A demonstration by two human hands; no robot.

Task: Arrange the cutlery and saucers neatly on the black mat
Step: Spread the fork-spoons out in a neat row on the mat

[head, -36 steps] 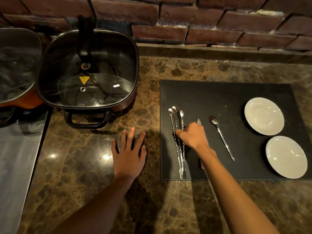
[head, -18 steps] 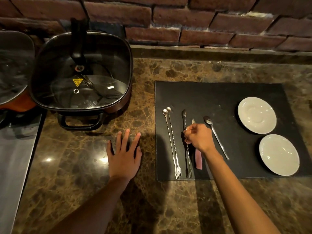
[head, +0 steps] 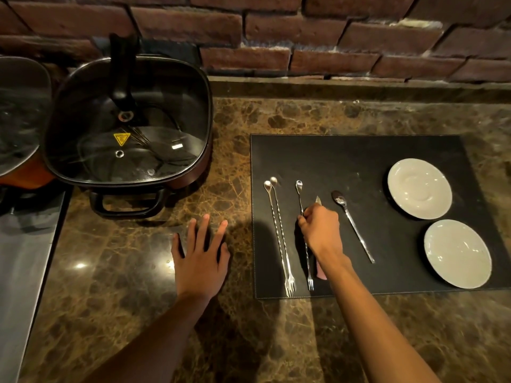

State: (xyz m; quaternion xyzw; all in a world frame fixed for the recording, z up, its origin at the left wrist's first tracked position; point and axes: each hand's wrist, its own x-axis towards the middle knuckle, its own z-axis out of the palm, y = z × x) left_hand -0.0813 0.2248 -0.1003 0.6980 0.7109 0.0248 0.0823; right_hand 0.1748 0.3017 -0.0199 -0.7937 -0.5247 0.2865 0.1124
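Observation:
A black mat (head: 345,156) lies on the marble counter. Two long twisted spoon-forks (head: 279,233) lie side by side near its left edge. A third spoon-fork (head: 300,194) lies a little to their right, and my right hand (head: 320,230) pinches its shaft near the middle. Under that hand lies a small knife (head: 318,200) with a pink handle, mostly hidden. A plain spoon (head: 352,225) lies slanted to the right of it. Two white saucers (head: 419,187) (head: 457,252) sit at the mat's right end. My left hand (head: 200,252) rests flat on the counter, left of the mat.
A square electric pan with a glass lid (head: 127,125) stands at the back left of the counter (head: 124,272). Another lidded pot (head: 19,114) is cut off at the left edge. A metal surface (head: 19,258) borders the counter's left. A brick wall (head: 304,31) runs behind.
My right hand has pulled one spoon-fork out of the group of three and shifted it right, next to the knife. The left hand has stayed flat on the counter.

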